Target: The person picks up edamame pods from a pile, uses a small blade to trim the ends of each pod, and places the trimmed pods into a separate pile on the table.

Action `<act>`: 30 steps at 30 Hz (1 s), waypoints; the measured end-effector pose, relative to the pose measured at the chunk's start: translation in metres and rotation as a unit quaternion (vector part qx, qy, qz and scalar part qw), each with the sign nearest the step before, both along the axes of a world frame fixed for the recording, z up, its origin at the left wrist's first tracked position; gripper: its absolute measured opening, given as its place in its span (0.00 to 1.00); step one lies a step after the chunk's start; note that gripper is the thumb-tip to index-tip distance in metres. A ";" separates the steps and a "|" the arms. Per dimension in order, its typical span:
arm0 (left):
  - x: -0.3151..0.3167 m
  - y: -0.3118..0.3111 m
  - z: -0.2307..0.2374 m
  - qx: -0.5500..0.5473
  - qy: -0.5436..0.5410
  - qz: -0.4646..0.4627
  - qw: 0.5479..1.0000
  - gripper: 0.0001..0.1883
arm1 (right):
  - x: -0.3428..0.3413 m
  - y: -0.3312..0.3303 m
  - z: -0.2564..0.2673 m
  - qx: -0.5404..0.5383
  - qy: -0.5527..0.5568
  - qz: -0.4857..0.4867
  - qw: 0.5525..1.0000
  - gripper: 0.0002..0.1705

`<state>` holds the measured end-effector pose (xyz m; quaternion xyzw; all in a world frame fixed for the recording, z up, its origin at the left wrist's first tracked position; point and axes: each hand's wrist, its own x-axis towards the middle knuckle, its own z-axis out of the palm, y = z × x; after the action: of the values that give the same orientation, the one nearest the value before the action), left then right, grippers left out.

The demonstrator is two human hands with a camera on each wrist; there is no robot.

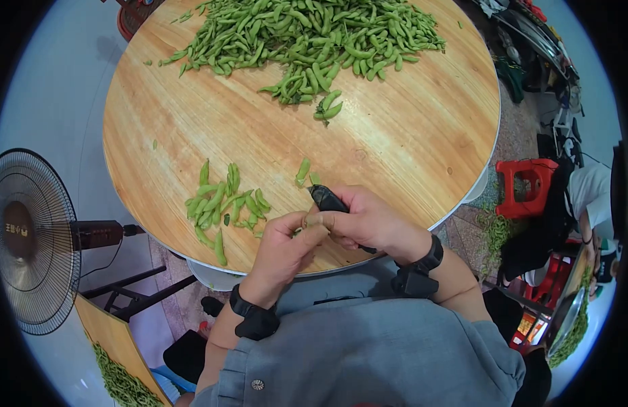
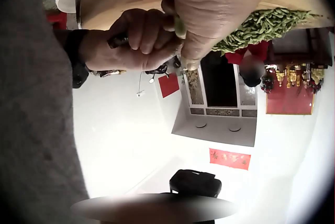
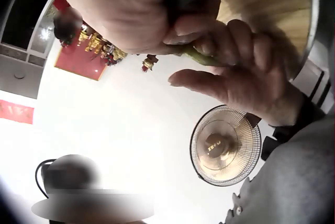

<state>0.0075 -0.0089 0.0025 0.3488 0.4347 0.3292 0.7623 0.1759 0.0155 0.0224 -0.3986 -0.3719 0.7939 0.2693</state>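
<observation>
Over the near edge of the round wooden table (image 1: 409, 136), the left hand (image 1: 284, 249) holds a green bean pod (image 3: 201, 57) in curled fingers; close beside it, the right hand (image 1: 371, 220) grips a black tool (image 1: 326, 198). Loose pods (image 1: 216, 203) lie just leftward, a fan (image 1: 30, 237) stands beyond them, and a big heap (image 1: 307, 30) covers the far side.

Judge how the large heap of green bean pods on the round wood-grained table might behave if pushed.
The green heap would probably spread, since its pods lie loose. Individual pods look light, being small and slim, and their curved, bumpy shape suggests sliding more than rolling.
</observation>
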 end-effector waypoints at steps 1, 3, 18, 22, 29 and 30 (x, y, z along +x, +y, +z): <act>0.001 0.002 0.002 -0.021 -0.014 0.009 1.000 0.12 | -0.001 -0.001 0.000 -0.004 0.004 -0.005 1.000 0.07; 0.000 0.003 -0.002 -0.044 -0.028 0.020 0.998 0.13 | -0.002 -0.003 -0.005 -0.001 0.034 -0.023 0.999 0.08; 0.001 0.010 -0.013 -0.138 -0.166 0.004 0.976 0.14 | -0.001 0.004 -0.015 0.027 0.014 -0.051 0.998 0.06; 0.002 0.013 -0.010 -0.147 -0.171 0.046 0.973 0.11 | -0.008 0.002 -0.018 0.115 -0.050 -0.108 0.986 0.06; 0.003 0.011 -0.001 -0.132 -0.158 0.037 0.978 0.10 | -0.007 0.000 -0.022 0.162 -0.071 -0.186 0.967 0.06; 0.003 0.010 -0.001 -0.130 -0.159 0.037 0.978 0.10 | -0.007 -0.002 -0.024 0.170 -0.076 -0.191 0.964 0.07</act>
<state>0.0101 0.0006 0.0015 0.1738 0.3598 0.3489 0.8477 0.1691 0.0134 -0.0013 -0.4694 -0.4379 0.6203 0.4507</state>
